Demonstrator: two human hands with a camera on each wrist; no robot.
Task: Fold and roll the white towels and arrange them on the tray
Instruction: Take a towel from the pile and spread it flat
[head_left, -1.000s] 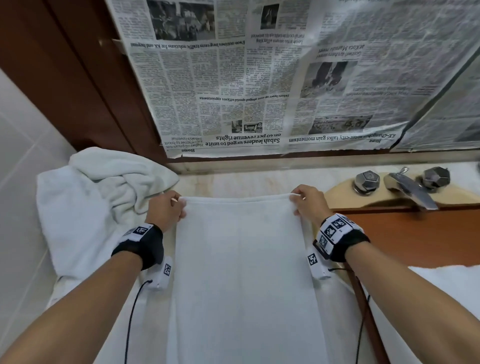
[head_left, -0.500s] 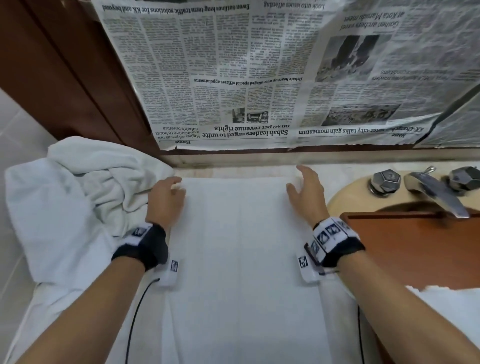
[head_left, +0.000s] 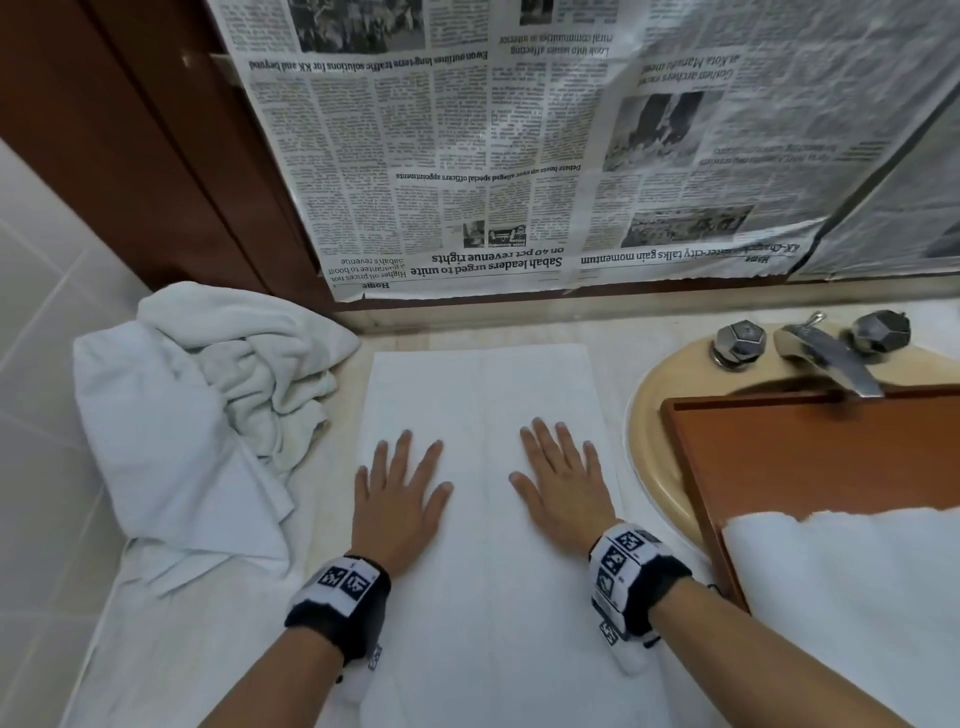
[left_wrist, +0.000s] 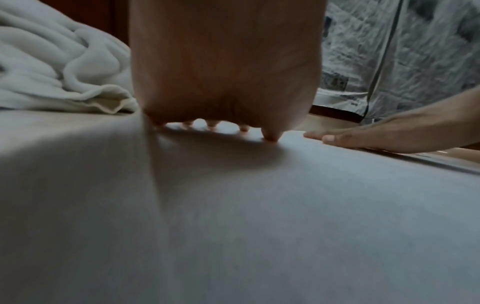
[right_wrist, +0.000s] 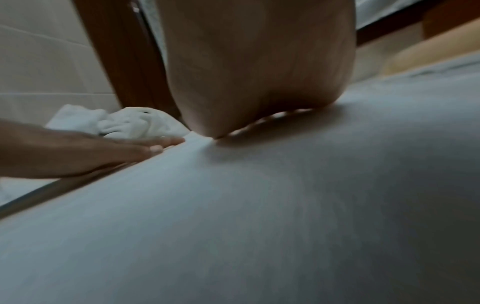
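In the centre of the head view a white folded towel (head_left: 483, 467) lies flat on the pale surface (head_left: 618, 358), with its long side going from the bottom of the frame up toward the newspaper (head_left: 519, 156) that hangs on the wall. Both hands lie on this towel with palms down and fingers straight and spread, and they grip nothing. The left hand (head_left: 397, 499) presses the left half and the right hand (head_left: 563, 488) presses the right half; they are apart, with a faint fold line between them. In the left of the frame a crumpled towel pile (head_left: 197, 415) rests just beside the folded one. In the right of the frame a brown wooden tray (head_left: 810, 452) sits over the beige sink (head_left: 654, 431), below the metal tap (head_left: 826, 353). White towel material (head_left: 841, 597) lies on the tray in the lower right corner.
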